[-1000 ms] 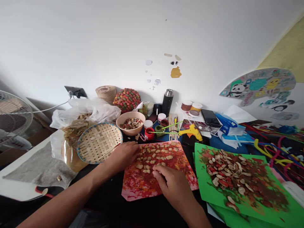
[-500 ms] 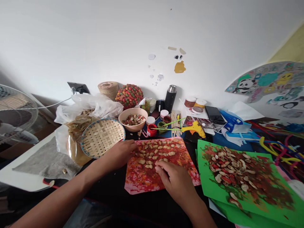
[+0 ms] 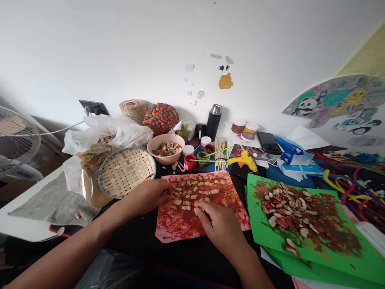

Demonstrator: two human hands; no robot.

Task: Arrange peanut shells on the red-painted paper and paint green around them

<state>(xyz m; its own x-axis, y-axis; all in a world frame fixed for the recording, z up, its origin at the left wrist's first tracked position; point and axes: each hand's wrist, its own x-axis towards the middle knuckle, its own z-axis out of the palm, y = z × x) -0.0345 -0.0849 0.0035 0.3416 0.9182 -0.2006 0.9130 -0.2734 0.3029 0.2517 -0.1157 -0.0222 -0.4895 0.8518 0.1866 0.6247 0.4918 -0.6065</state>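
Note:
Rows of unshelled peanuts (image 3: 186, 202) lie on a pink sheet of paper (image 3: 168, 237) smeared with red and orange paint. At the sheet's left edge hovers my left hand (image 3: 150, 195), its fingers bent and the thumb a little apart, with nothing visible between them. My right hand (image 3: 221, 224) is over the middle of the sheet, thumb and forefinger drawn together beside the nearest row of peanuts. Whatever those fingertips may hold is hidden. Left of the sheet leans a round woven basket (image 3: 126, 170) with a blue-bound rim.
Painted peanut shells (image 3: 288, 204) cover a green sheet (image 3: 261, 233) at right. Behind the pink sheet stand a bowl (image 3: 167, 158) of shells, paint jars (image 3: 190, 162), a yellow glue gun (image 3: 245, 160) and a black flask (image 3: 213, 122). Plastic bags (image 3: 120, 130) and a fan (image 3: 19, 140) are left.
The whole view has shifted slightly, so things appear a little further left and higher. My left hand's thumb shows more clearly apart from the fingers; my right hand stays over the sheet.

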